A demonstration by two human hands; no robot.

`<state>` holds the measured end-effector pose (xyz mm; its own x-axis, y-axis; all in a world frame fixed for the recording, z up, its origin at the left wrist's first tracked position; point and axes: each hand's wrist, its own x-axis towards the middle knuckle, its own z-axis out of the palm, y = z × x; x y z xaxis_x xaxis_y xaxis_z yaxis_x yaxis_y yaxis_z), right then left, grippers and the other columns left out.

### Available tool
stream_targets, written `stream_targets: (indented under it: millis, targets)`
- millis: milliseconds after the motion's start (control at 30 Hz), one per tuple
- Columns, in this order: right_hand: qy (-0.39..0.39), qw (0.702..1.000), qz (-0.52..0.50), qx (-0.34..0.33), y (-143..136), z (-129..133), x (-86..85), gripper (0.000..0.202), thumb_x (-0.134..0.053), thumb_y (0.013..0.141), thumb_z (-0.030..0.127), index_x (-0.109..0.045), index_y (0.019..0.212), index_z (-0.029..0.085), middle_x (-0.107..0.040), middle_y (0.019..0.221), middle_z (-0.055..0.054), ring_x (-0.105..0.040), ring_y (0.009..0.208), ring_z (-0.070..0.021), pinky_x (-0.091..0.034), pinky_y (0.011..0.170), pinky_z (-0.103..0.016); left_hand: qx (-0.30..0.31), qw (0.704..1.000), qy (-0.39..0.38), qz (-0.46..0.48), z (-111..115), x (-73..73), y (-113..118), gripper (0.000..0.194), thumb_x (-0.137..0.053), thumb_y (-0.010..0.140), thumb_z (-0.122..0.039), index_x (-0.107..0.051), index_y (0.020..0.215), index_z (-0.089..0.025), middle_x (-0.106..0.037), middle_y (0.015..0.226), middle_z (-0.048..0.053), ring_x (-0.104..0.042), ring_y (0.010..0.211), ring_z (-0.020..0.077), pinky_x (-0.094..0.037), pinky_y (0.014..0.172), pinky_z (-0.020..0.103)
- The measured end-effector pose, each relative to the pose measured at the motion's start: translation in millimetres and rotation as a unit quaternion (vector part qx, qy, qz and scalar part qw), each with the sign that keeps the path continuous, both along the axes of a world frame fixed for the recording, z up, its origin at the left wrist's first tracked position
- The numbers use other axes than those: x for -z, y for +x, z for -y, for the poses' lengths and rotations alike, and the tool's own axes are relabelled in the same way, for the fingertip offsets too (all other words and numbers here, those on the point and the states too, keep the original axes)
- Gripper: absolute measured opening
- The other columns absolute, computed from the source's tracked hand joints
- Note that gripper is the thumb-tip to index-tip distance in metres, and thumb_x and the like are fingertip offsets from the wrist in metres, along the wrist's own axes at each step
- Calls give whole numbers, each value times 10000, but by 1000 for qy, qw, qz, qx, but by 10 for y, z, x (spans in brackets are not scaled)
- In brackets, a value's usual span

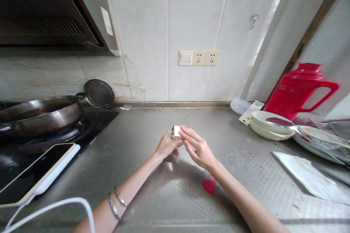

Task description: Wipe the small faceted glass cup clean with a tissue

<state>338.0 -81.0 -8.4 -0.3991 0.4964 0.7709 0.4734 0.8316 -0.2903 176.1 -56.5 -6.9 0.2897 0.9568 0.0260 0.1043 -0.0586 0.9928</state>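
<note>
Above the metal counter (128,189), my left hand (165,145) is closed around a small object with a white face (177,131) and a dark edge. Its lower part looks clear or shiny, but it is too small to tell what kind it is. My right hand (199,151) comes in from the right with its fingers stretched out. Those fingertips touch or lie just over the right side of the white face. Two bracelets (114,207) circle my left wrist. A red patch (209,185) shows on the counter beside my right forearm.
At left, a steel pan (41,116) stands on the black stove, with a phone (38,174) and white cable (65,201) in front. Right are stacked bowls (269,131), a red thermos (296,91), plates with utensils and a white tissue (308,174). Behind is a tiled wall with sockets (205,58).
</note>
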Motion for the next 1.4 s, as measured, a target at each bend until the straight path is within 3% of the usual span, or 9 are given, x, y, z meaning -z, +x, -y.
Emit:
stream_targets:
  millis: [133, 267, 600, 700, 833, 1000, 1167, 1300, 1400]
  targets:
    - [6, 999, -43, 21, 24, -26, 34, 420, -426, 933, 166, -506, 1338, 249, -556, 1333, -92, -517, 1243, -235, -386, 1078, -512, -19, 999, -18, 21, 16, -7, -1, 462, -725, 658, -493, -615, 933, -138, -589, 674, -17, -528, 369, 86, -430, 346, 205]
    - [8, 998, -58, -4, 36, -28, 39, 390, -433, 937, 187, -544, 1300, 276, -569, 1323, -71, -543, 1216, -230, -383, 1076, -523, -2, 1000, -8, 28, 19, -16, -11, 446, -707, 673, -496, -611, 923, -139, -578, 692, -17, -524, 386, 83, -432, 354, 209]
    - [-109, 984, -137, -6, 68, -50, 11, 365, -422, 928, 251, -592, 1248, 293, -572, 1323, -57, -515, 1239, -264, -394, 1055, -503, 21, 998, 25, 50, 49, -19, 1, 482, -771, 613, -443, -543, 923, -153, -543, 648, -49, -547, 435, 91, -468, 403, 211]
    - [-163, 975, -137, -56, 49, -45, 3, 465, -514, 853, 229, -518, 1311, 305, -460, 1428, -48, -412, 1323, -282, -370, 1070, -511, 24, 998, -5, 56, 65, -71, -16, 478, -749, 627, -463, -542, 930, -157, -566, 681, -35, -554, 437, 89, -484, 425, 221]
    - [-231, 958, -131, -109, -29, -26, 20, 742, -633, 769, 212, -308, 1430, 298, -261, 1534, -78, -329, 1370, -277, -385, 1068, -470, 39, 998, -24, 46, 59, -111, -42, 539, -716, 649, -522, -561, 1003, -146, -607, 731, 2, -581, 467, 103, -489, 451, 227]
    - [-258, 944, -167, -121, -79, -54, 63, 802, -715, 737, 248, -298, 1422, 281, -370, 1461, -122, -444, 1289, -255, -401, 1058, -455, 62, 996, -31, 58, 37, -92, -36, 576, -754, 609, -514, -578, 1006, -135, -606, 768, 12, -588, 539, 115, -526, 505, 259]
    - [-280, 929, -207, -126, -82, -62, 66, 773, -741, 712, 258, -361, 1385, 278, -492, 1358, -115, -542, 1182, -244, -472, 993, -435, 88, 995, -28, 42, 46, -81, -52, 570, -724, 655, -543, -585, 1038, -144, -628, 826, 47, -610, 617, 127, -498, 493, 207]
    - [-274, 928, -221, -122, -76, -86, 84, 757, -740, 708, 275, -379, 1373, 268, -550, 1295, -118, -586, 1114, -238, -505, 950, -421, 114, 992, -27, 51, 33, -29, -68, 840, -721, 645, -589, -406, 1321, -201, -597, 1147, 143, -642, 817, 195, -496, 497, 201]
    - [-310, 904, -260, -135, -73, -120, 98, 771, -759, 685, 318, -393, 1360, 238, -602, 1231, -133, -638, 1037, -252, -541, 890, -423, 144, 986, 14, 80, -10, 39, -69, 1169, -800, 572, -535, -108, 1464, -234, -498, 1321, 200, -603, 1048, 264, -541, 678, 274]
